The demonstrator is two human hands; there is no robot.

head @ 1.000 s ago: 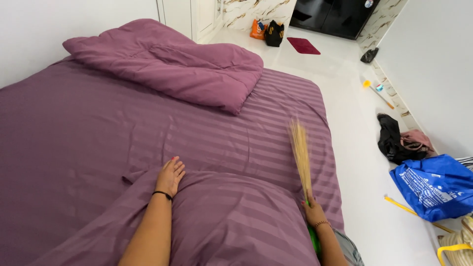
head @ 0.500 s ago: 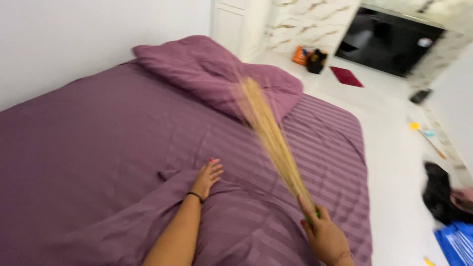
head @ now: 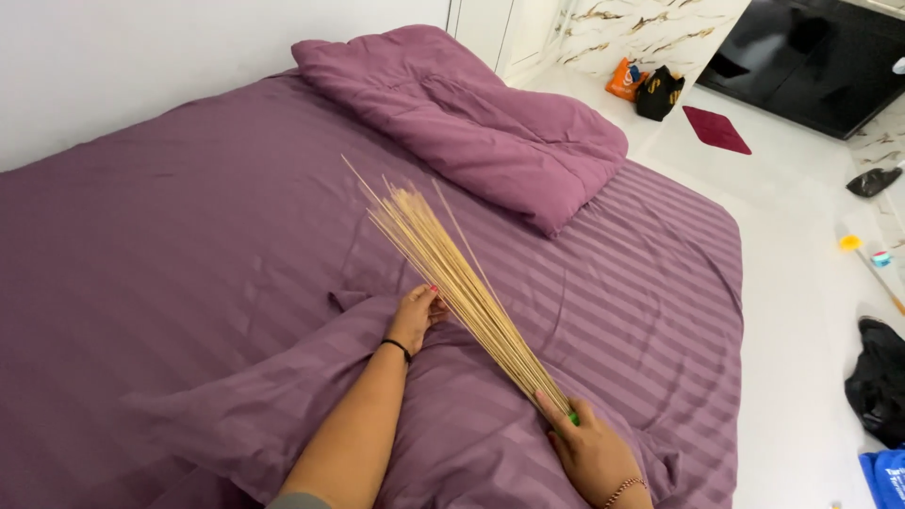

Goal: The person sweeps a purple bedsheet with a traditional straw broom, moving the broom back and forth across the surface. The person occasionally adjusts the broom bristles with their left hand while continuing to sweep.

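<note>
Broom [head: 443, 269], a bundle of thin straw sticks with a green base, lies slanted low over the purple sheet [head: 189, 236], its tips fanned toward the far left and its base at the near right. The right hand [head: 589, 452] has its fingers closed around that base. The left hand [head: 417, 316] rests palm-down on a pillow [head: 443, 424] in a matching purple case, fingers loosely spread, just beside the sticks (whether they touch cannot be told). Judging by the pose, the step in hand is sweeping the sheet beside the pillow; the next stroke would call for a light drag of the tips while the left hand pins the fabric. A folded quilt [head: 490, 127] lies at the far end. On the far floor stand an orange bag [head: 624, 79] and a black bag [head: 659, 93]; their contents do not show.
</note>
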